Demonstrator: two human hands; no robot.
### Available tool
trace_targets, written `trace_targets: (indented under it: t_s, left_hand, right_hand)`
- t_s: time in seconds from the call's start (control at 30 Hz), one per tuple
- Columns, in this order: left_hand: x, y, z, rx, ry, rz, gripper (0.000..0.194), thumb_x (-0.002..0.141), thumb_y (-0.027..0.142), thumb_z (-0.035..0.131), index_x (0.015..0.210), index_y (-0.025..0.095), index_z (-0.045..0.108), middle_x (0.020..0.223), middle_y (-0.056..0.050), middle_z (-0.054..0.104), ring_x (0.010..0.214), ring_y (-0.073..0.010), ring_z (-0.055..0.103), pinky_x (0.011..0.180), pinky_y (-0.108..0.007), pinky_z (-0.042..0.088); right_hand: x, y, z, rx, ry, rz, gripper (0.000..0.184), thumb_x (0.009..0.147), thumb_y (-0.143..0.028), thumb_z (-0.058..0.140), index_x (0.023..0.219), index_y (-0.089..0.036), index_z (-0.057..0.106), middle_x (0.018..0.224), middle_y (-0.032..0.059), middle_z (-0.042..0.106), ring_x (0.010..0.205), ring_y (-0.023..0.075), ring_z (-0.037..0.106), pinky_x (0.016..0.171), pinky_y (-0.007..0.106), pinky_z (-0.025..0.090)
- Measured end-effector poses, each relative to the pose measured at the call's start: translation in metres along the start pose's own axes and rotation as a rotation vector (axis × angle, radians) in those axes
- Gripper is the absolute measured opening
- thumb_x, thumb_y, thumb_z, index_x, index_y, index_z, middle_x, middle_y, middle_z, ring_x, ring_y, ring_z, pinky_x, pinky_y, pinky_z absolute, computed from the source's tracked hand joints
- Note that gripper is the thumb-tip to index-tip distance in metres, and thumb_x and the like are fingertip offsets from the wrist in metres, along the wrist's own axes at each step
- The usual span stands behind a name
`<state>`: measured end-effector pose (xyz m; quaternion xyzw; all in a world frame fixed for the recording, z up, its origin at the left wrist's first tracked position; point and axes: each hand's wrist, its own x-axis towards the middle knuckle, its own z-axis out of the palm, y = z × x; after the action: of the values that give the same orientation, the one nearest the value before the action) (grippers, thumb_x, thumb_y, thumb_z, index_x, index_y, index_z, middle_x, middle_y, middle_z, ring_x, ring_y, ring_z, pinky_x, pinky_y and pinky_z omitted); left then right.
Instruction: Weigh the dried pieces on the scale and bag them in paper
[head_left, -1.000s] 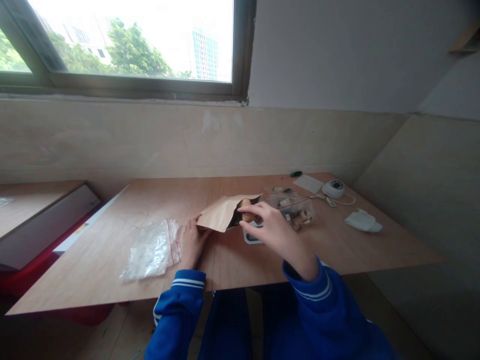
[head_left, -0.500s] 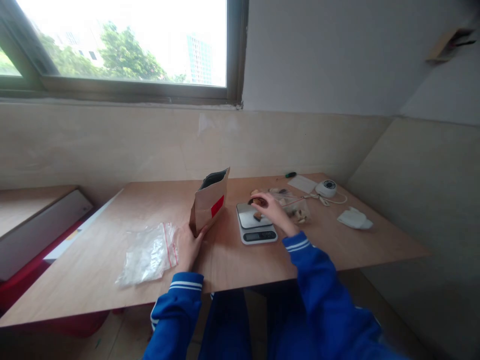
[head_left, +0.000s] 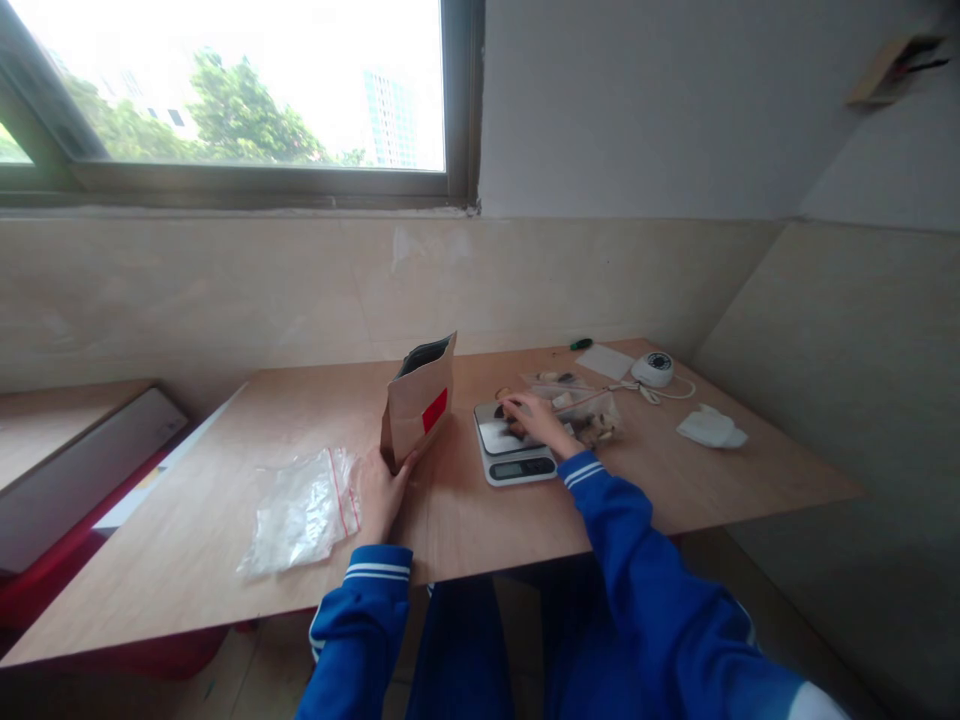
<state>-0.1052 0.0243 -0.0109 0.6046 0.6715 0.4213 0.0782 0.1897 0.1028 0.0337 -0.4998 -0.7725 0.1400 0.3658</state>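
Note:
A brown paper pouch (head_left: 418,405) with a red label stands upright on the wooden table (head_left: 465,510), its top open. My left hand (head_left: 382,492) grips its lower left corner. My right hand (head_left: 534,421) reaches over the platform of a small kitchen scale (head_left: 512,453), fingers bent over small brown pieces lying on it. I cannot tell whether the fingers pinch a piece. Just right of that hand lies a clear bag (head_left: 589,414) holding several brown and pale pieces.
An empty clear zip bag (head_left: 302,509) with a red strip lies left of my left hand. At the far right stand a round white device (head_left: 652,369) with a cable, a white card (head_left: 604,360), a green-handled tool (head_left: 580,344) and a crumpled white cloth (head_left: 710,428).
The pouch went from lying tilted to standing upright in my left hand. My right hand left the pouch mouth and came down onto the scale platform with the brown pieces.

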Motion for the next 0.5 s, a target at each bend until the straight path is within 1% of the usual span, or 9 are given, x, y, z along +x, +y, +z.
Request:
trace_targets:
  t_s: [0.1,0.17,0.23,0.37,0.43,0.5]
  left_hand:
    - [0.000,-0.001,0.001,0.053,0.001,0.019,0.047,0.078,0.052,0.051,0.103,0.014,0.060,0.097,-0.014,0.067,0.091,-0.0299,0.063,0.076,-0.041,0.048]
    - [0.000,-0.001,0.001,0.077,0.002,0.025,0.047,0.079,0.053,0.050,0.102,0.014,0.061,0.096,-0.014,0.067,0.089,-0.0298,0.063,0.074,-0.041,0.048]
    - [0.000,-0.002,0.001,0.081,0.007,0.031,0.046,0.079,0.053,0.050,0.102,0.014,0.061,0.096,-0.014,0.066,0.089,-0.0296,0.063,0.075,-0.041,0.048]
    - [-0.001,-0.004,0.001,0.068,0.004,0.020,0.046,0.079,0.054,0.050,0.103,0.015,0.059,0.097,-0.013,0.066,0.092,-0.0291,0.063,0.077,-0.040,0.048]
    - [-0.001,-0.004,0.002,0.064,-0.002,0.006,0.047,0.079,0.054,0.050,0.103,0.015,0.059,0.096,-0.013,0.066,0.091,-0.0290,0.063,0.077,-0.040,0.048]
    - [-0.001,-0.004,0.002,0.059,-0.008,-0.001,0.046,0.078,0.054,0.050,0.101,0.015,0.059,0.095,-0.013,0.066,0.091,-0.0290,0.063,0.076,-0.040,0.048]
  right_hand:
    - [0.003,0.001,-0.005,0.063,0.052,-0.045,0.023,0.088,-0.030,0.049,0.096,-0.020,0.068,0.100,0.0071,0.069,0.097,0.0215,0.062,0.088,0.036,0.045]
    - [0.004,0.002,-0.007,0.099,0.052,-0.065,0.020,0.085,-0.027,0.053,0.095,-0.020,0.068,0.099,0.0068,0.069,0.097,0.0208,0.062,0.088,0.035,0.045]
    - [0.005,0.002,-0.005,0.129,0.042,-0.064,0.020,0.081,-0.024,0.056,0.097,-0.019,0.068,0.101,0.0067,0.069,0.097,0.0202,0.062,0.089,0.034,0.045]
    - [0.003,0.000,0.001,0.191,0.051,-0.016,0.038,0.077,-0.021,0.058,0.115,-0.019,0.058,0.110,0.0072,0.066,0.097,0.0185,0.061,0.087,0.033,0.046]
    - [0.002,-0.002,0.005,0.188,0.056,-0.001,0.041,0.076,-0.021,0.058,0.117,-0.019,0.055,0.107,0.0071,0.065,0.096,0.0183,0.060,0.085,0.032,0.047]
    - [0.002,-0.002,0.008,0.176,0.035,-0.014,0.040,0.075,-0.019,0.058,0.115,-0.019,0.055,0.104,0.0065,0.065,0.097,0.0183,0.060,0.084,0.032,0.046]
